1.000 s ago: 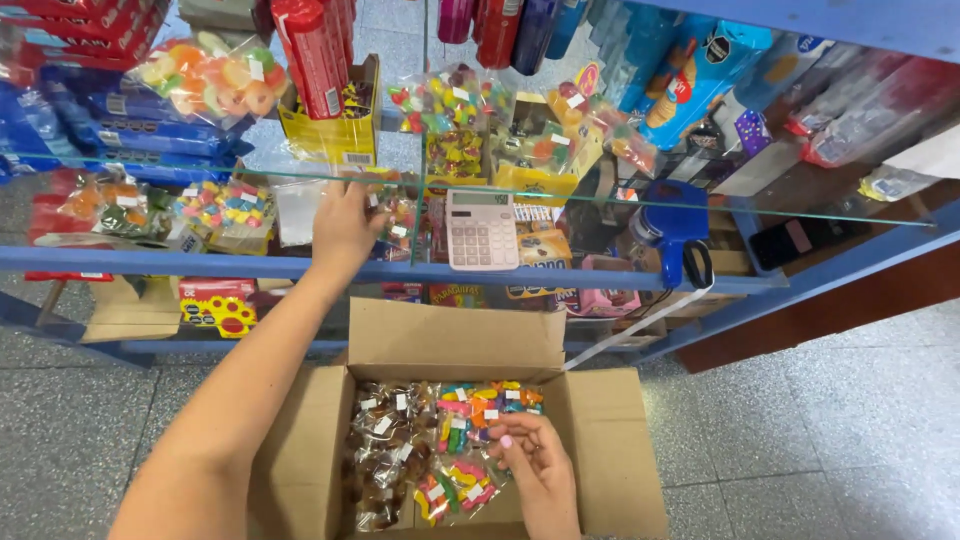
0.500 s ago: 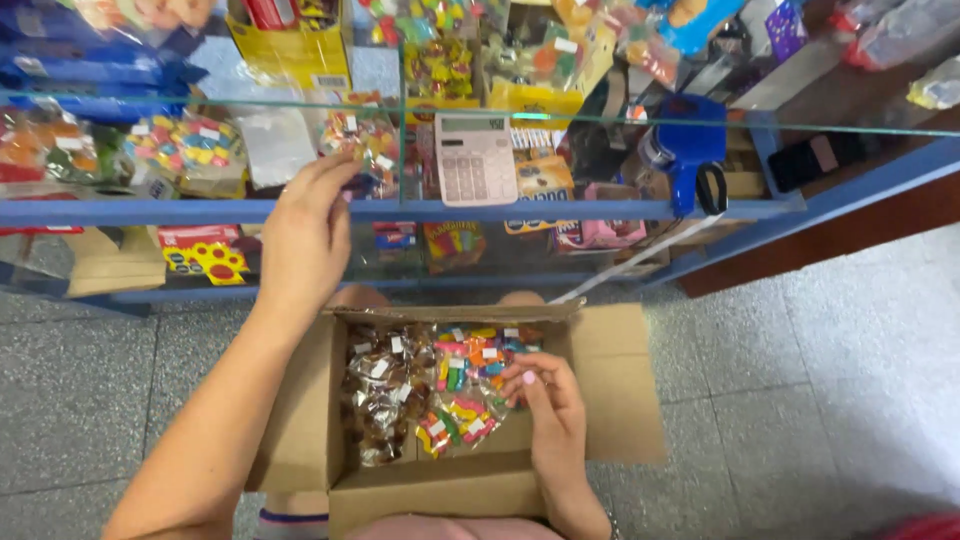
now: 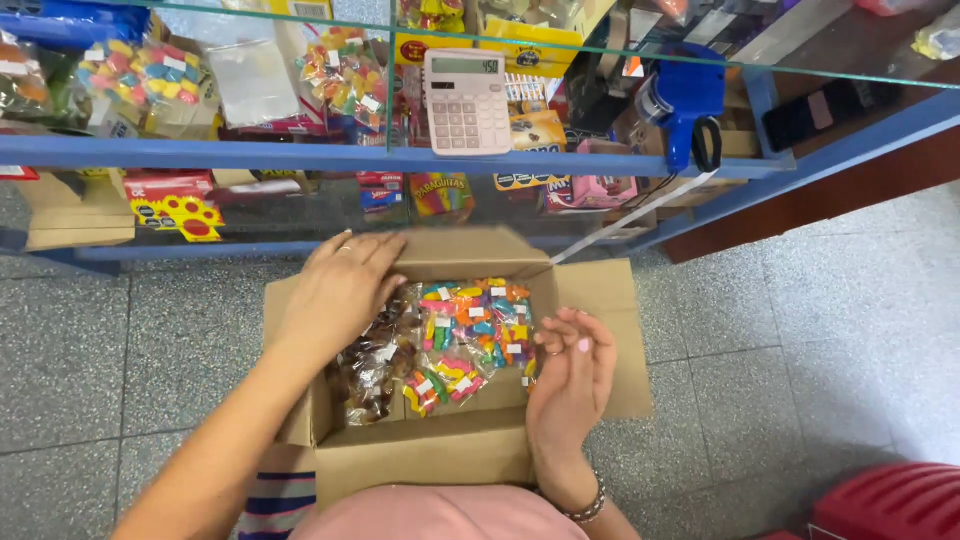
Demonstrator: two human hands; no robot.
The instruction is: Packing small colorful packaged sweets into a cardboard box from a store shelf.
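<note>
Cardboard box [image 3: 460, 455] is my landmark, open on the grey floor. I see my left hand [image 3: 340, 290] over its left rim, fingers loosely spread, holding nothing. Bright candy packets [image 3: 470, 335] fill its middle. My right hand [image 3: 570, 375] rests at its right wall, open and empty.

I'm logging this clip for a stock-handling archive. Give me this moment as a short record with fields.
Setting: glass display counter above a grey tiled floor
Box: open cardboard box on the lap
Contents: colourful candy packets and brown wrapped sweets
Left hand: palm down over the box's left side, holds nothing visible
Right hand: open at the right inner wall
On counter: pink calculator
</note>
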